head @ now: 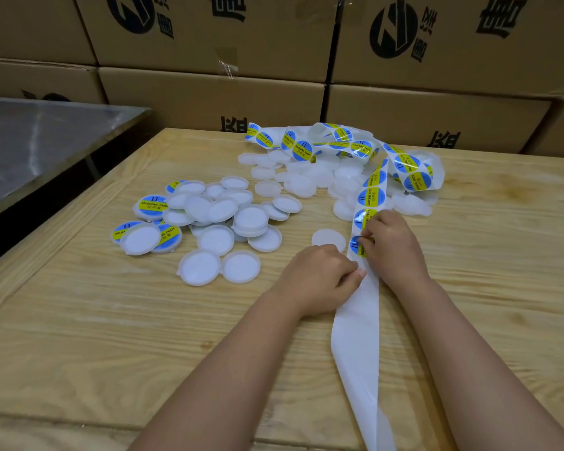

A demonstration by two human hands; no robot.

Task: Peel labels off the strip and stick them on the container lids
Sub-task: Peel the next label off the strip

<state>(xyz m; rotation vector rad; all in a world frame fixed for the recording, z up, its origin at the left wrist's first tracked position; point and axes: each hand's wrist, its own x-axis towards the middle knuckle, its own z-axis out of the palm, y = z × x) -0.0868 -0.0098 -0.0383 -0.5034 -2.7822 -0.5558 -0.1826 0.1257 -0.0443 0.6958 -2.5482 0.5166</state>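
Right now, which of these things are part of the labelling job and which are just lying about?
In the job: label strip, pinched by the left hand; end label, picked at by the right hand; lone lid; plain lids; labelled lids.
Lying about: cardboard boxes; steel table.

Soft, even overhead light, faint shadows, mild wide-angle bending at the edges.
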